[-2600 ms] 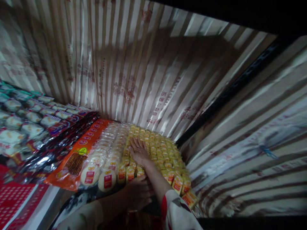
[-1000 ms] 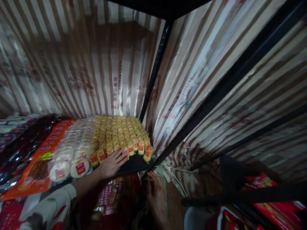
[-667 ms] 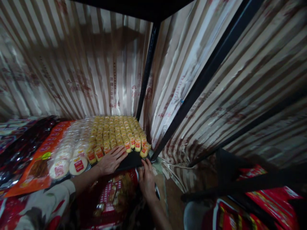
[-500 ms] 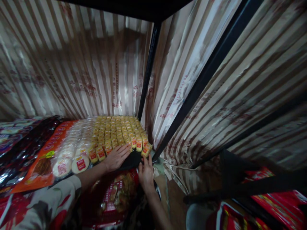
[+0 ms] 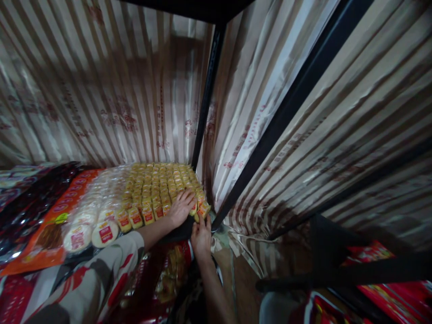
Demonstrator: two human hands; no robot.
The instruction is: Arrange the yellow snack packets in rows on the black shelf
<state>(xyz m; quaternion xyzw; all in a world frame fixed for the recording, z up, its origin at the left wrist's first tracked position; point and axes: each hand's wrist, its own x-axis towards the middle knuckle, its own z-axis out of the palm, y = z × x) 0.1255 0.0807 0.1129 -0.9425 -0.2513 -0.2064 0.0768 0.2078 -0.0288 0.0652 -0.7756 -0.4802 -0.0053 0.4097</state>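
Striped sheeting (image 5: 162,90) hangs behind a black shelf (image 5: 182,231); light dim. Yellow packets (image 5: 148,182) fill the shelf's right end, from back edge nearly to front edge. My left hand (image 5: 182,209) lies palm down over the front ones, fingers extended. My right hand (image 5: 201,236) has fingertips against the end packet (image 5: 204,207) at the front right corner; pinching or merely pushing, I can't tell. Best practice, I judge: left palm light, steadying neighbours; right fingertips nudging low and square, no squeezing, as contents may crumble. Packets small, shiny-wrapped, red labels facing front, tight rows; end one looks tilted.
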